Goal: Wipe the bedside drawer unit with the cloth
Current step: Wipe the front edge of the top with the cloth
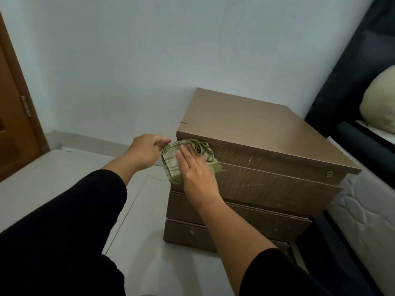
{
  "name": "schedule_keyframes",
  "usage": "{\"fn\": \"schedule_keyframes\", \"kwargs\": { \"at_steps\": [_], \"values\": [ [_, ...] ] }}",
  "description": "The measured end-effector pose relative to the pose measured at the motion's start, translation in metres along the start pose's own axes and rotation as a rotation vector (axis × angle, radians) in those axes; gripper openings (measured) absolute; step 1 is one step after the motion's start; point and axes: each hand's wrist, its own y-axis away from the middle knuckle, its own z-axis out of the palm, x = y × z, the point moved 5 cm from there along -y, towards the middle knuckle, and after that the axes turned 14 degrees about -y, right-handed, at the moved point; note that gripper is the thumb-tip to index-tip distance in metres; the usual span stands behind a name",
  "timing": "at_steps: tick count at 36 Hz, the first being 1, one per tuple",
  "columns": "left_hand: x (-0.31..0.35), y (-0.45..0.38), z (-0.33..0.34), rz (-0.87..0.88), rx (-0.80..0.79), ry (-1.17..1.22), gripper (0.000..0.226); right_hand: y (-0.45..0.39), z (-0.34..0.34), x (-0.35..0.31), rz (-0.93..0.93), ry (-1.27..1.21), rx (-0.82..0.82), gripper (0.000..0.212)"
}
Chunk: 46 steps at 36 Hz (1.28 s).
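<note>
A brown wooden bedside drawer unit (267, 133) stands on the floor against the wall, with several drawer fronts facing me. A folded green patterned cloth (171, 161) lies against the top drawer's front at its left corner. My right hand (196, 169) lies flat on the cloth, pressing it to the drawer front. My left hand (145, 150) pinches the cloth's upper left edge with thumb and fingers, just left of the unit's corner.
A bed with a dark frame (350, 133), a white mattress (363, 214) and a pale pillow (378, 103) sits right of the unit. A wooden door (12, 116) stands at the left. Light floor tiles (74, 167) spread in front.
</note>
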Motion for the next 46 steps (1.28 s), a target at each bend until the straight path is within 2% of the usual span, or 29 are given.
{"fn": "schedule_keyframes", "kwargs": {
  "at_steps": [7,10,14,18,22,25,27,31,37,46],
  "values": [
    [0.003,0.003,0.018,0.073,0.078,-0.139,0.036,0.002,-0.005,0.017,-0.008,0.141,-0.179,0.065],
    [0.004,0.004,0.023,0.085,0.126,-0.169,0.036,0.002,-0.003,0.024,0.006,0.169,-0.164,0.062],
    [0.010,0.013,0.026,0.195,0.215,-0.245,0.034,0.008,-0.009,0.037,0.036,0.213,-0.075,0.063],
    [0.018,0.020,0.037,0.307,0.270,-0.282,0.031,0.014,-0.013,0.049,0.023,0.253,-0.083,0.061],
    [0.028,0.021,0.045,0.368,0.350,-0.333,0.027,0.019,-0.019,0.056,0.093,0.256,-0.091,0.064],
    [0.038,0.021,0.049,0.423,0.404,-0.408,0.021,0.023,-0.024,0.060,0.105,0.193,-0.167,0.065],
    [0.044,0.021,0.052,0.444,0.409,-0.417,0.020,0.025,-0.027,0.065,0.118,0.189,-0.188,0.062],
    [0.057,0.019,0.058,0.501,0.376,-0.412,0.021,0.034,-0.034,0.078,0.142,0.236,-0.135,0.067],
    [0.082,0.021,0.074,0.607,0.338,-0.381,0.024,0.055,-0.050,0.106,0.154,0.286,-0.035,0.063],
    [0.121,0.018,0.101,0.681,0.279,-0.351,0.028,0.085,-0.072,0.145,0.260,0.197,-0.026,0.063]
  ]
}}
